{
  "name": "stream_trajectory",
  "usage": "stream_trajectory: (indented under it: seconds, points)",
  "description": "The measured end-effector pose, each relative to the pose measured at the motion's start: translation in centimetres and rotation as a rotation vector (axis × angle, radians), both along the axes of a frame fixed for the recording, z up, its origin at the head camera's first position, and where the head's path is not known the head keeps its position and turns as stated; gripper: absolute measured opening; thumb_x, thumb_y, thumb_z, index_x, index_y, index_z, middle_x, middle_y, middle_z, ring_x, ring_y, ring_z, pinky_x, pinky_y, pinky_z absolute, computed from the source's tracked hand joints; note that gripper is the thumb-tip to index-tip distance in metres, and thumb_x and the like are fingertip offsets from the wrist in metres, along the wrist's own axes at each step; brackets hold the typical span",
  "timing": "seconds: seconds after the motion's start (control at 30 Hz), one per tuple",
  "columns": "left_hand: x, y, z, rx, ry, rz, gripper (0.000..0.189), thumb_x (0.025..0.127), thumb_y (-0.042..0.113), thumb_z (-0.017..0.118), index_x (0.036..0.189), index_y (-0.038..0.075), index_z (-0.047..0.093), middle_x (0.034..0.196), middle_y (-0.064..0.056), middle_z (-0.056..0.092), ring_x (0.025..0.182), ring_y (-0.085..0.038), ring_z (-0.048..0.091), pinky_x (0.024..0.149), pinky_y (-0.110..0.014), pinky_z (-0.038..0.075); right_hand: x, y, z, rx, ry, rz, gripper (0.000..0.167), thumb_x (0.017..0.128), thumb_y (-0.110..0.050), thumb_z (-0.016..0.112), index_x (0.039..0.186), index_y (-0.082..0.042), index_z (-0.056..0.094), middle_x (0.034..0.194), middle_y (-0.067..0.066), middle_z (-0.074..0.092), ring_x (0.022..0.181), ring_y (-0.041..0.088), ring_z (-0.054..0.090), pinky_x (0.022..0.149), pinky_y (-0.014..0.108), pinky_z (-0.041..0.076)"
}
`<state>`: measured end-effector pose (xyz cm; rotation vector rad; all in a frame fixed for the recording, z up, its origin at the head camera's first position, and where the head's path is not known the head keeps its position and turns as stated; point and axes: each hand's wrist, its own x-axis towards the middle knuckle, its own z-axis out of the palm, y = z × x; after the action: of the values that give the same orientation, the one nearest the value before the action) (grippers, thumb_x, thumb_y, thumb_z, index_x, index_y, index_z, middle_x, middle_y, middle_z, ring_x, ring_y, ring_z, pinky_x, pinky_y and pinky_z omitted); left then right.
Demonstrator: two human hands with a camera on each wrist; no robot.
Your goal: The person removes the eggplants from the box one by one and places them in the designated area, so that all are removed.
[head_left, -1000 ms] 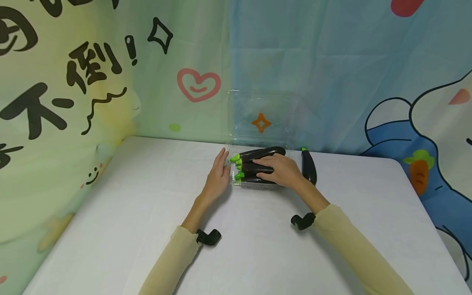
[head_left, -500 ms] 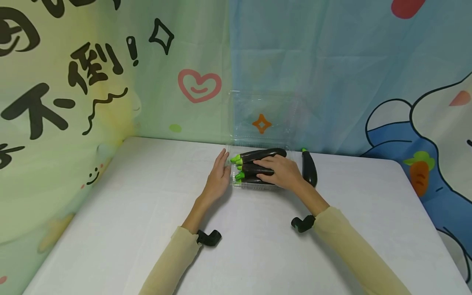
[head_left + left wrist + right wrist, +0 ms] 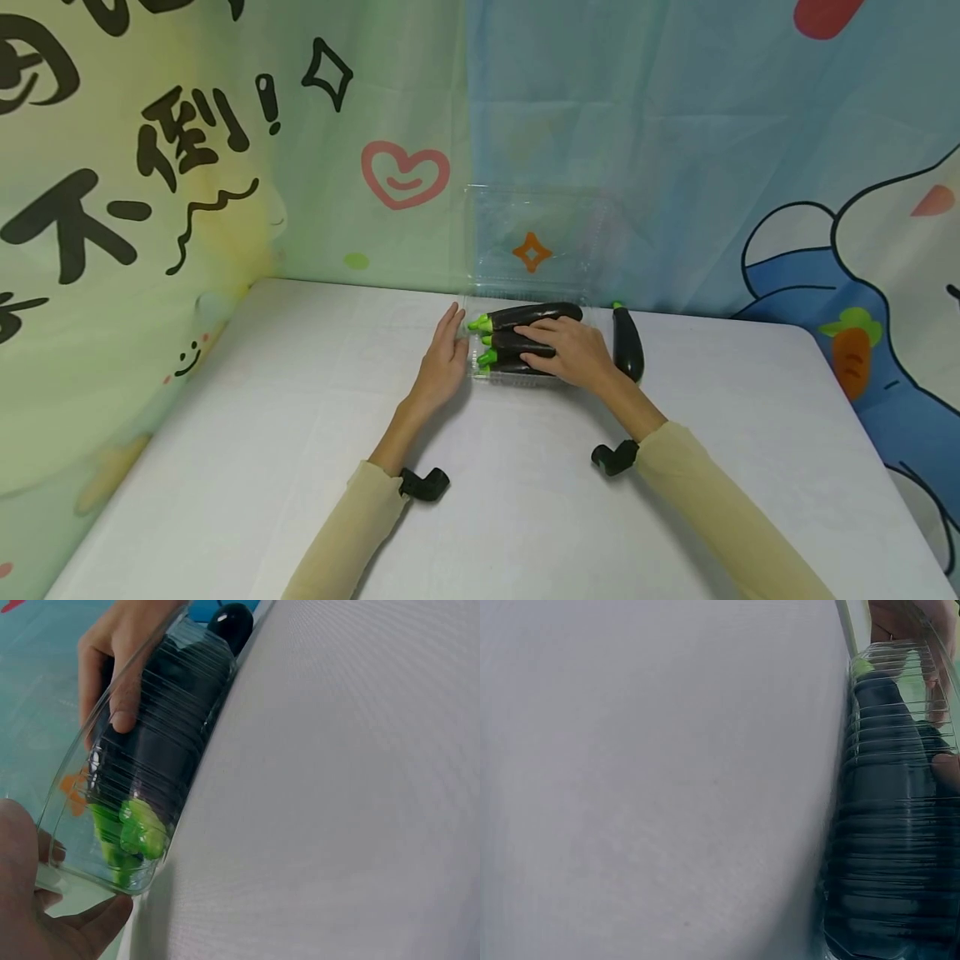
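In the head view, a clear plastic clamshell box (image 3: 525,379) stands on the table with its lid (image 3: 536,200) raised at the back. Several dark eggplants lie side by side in it, green stem ends to the left. My right hand (image 3: 573,350) reaches in from above and grips the middle eggplant (image 3: 510,343) between thumb and fingers. Behind it lies another eggplant (image 3: 536,314). With fairly straight fingers, my left hand (image 3: 442,362) rests against the box's left end; the left wrist view shows its fingertips (image 3: 112,915) touching the plastic wall.
One more eggplant (image 3: 628,342) lies on the white table (image 3: 510,508) just right of the box, stem pointing back. A printed cloth (image 3: 675,167) hangs behind the table, and the raised lid stands close before it. A black wrist camera (image 3: 615,457) sits on each forearm.
My right hand has shifted very slightly toward me, and the rear eggplant has moved a little the same way. My left hand and the box stay where they were.
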<state>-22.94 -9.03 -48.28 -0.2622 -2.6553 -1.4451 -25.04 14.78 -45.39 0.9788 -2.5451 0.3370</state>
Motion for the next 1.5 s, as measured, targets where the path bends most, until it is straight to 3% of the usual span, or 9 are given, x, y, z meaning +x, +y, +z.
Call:
stream_trajectory:
  seconds: [0.53,1.07,1.3,1.5]
  points:
    - [-0.4,0.0,0.5,-0.003,0.009,0.000,0.052,0.102,0.017,0.035,0.152,0.006,0.029,0.163,-0.002,0.018,0.149,-0.023,0.022,0.118,-0.048,0.028,-0.6,-0.1,-0.1,-0.041,0.130,-0.005,0.041,0.079,-0.038,0.076,0.118,-0.024,0.072,0.097,0.000,0.073,0.077,0.018,0.064,0.047,0.029,0.048]
    - [-0.1,0.0,0.1,0.001,0.001,0.003,0.052,0.101,0.015,0.035,0.152,0.005,0.030,0.163,-0.005,0.019,0.150,-0.023,0.021,0.119,-0.046,0.026,-0.3,0.2,-0.8,-0.088,0.263,-0.003,0.040,0.073,-0.040,0.076,0.110,-0.025,0.075,0.090,-0.001,0.076,0.070,0.016,0.064,0.037,0.025,0.037]
    - [0.1,0.1,0.0,-0.008,-0.008,0.003,0.052,0.101,0.016,0.035,0.152,0.007,0.030,0.163,-0.004,0.019,0.150,-0.022,0.022,0.119,-0.046,0.026,0.6,0.3,0.0,-0.154,0.193,-0.078,0.041,0.074,-0.038,0.073,0.112,-0.024,0.074,0.097,0.004,0.076,0.074,0.021,0.065,0.039,0.025,0.036]
    - [0.0,0.0,-0.1,-0.013,0.010,0.001,0.052,0.100,0.016,0.035,0.152,0.006,0.030,0.163,-0.006,0.020,0.150,-0.024,0.022,0.119,-0.047,0.027,2.0,0.7,1.4,-0.244,0.083,-0.222,0.039,0.078,-0.037,0.071,0.116,-0.025,0.072,0.103,0.004,0.074,0.073,0.023,0.066,0.038,0.022,0.026]
